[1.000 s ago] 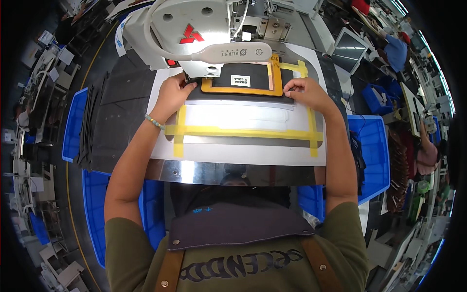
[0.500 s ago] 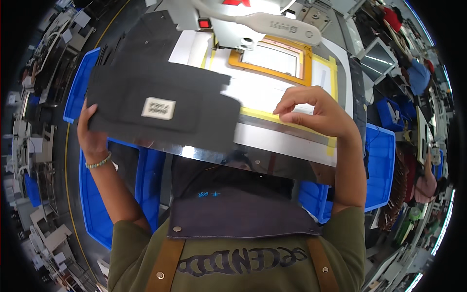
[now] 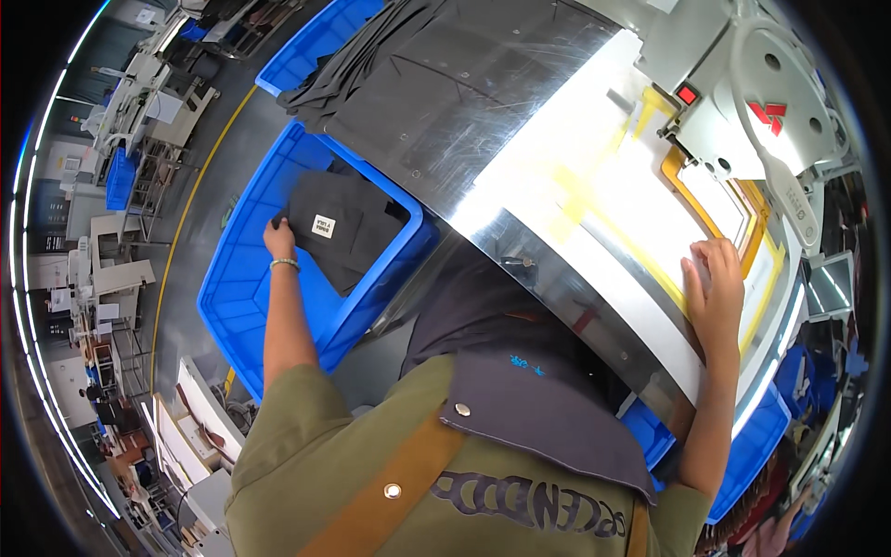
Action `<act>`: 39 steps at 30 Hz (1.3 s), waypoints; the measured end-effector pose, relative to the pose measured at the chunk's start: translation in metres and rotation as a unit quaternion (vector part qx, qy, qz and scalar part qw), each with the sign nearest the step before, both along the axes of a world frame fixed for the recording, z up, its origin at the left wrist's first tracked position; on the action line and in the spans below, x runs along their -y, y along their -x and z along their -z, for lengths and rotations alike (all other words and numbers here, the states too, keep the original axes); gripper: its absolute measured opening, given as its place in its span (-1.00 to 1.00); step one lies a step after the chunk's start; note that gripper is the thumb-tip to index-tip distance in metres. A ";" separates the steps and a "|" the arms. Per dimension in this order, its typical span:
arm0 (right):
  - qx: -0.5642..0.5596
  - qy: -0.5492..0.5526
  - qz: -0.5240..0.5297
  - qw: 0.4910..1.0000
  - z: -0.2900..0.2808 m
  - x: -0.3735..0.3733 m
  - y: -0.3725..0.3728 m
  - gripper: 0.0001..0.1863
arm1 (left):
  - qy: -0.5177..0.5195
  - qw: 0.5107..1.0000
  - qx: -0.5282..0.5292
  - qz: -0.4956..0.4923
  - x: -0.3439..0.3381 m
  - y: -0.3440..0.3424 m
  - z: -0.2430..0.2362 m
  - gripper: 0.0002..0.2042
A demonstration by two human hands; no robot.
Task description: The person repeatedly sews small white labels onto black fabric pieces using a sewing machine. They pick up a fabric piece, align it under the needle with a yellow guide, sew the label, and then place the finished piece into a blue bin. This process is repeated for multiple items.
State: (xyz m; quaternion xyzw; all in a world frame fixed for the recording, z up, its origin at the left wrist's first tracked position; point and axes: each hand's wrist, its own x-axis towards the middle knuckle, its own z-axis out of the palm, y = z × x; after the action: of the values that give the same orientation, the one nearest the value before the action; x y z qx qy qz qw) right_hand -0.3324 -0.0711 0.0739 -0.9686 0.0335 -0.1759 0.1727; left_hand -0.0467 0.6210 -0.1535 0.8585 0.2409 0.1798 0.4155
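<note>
Fingers of our left hand (image 3: 280,240) clamped on edge of black panel (image 3: 357,218), white label (image 3: 323,226) up, inside blue bin (image 3: 239,269); our right hand (image 3: 717,292), thumb apart from fingers, near yellow frame (image 3: 694,206).

A flat black fabric panel (image 3: 351,237) lay in an open blue plastic bin (image 3: 249,265), left of the shiny metal desk (image 3: 520,139).

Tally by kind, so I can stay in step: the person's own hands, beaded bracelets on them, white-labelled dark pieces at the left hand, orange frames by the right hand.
Hands: 2 (left hand, right hand)
Beaded bracelet: 1
White-labelled dark piece: 1
Orange frame: 1
Total: 5
</note>
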 end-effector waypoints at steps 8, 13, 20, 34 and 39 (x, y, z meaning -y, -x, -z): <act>0.009 -0.054 0.003 0.999 -0.001 -0.001 0.001 -0.90 | -0.194 0.972 0.108 0.071 0.028 -0.015 0.019 -0.68; 0.033 -0.120 0.006 0.992 -0.003 -0.003 -0.005 -0.92 | -0.338 0.934 0.106 -0.051 0.001 -0.035 -0.003 -0.63; 0.029 -0.186 0.050 0.981 -0.015 0.007 0.007 -0.88 | -0.180 0.890 0.366 0.201 0.210 -0.037 -0.161 -0.77; -0.062 -0.212 0.141 0.965 -0.007 0.079 -0.056 -0.91 | -0.291 0.478 0.236 0.794 0.514 0.043 -0.218 -0.54; -0.051 -0.262 0.132 0.955 0.009 0.067 -0.059 -0.89 | -0.291 0.484 0.212 0.798 0.520 0.053 -0.211 -0.39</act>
State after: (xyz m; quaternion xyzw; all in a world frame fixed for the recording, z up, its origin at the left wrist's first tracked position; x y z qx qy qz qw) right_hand -0.2729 -0.1380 0.0647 -0.8837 0.2151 -0.1328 0.3938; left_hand -0.0994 0.1009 0.0573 0.6899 -0.7089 0.0075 0.1461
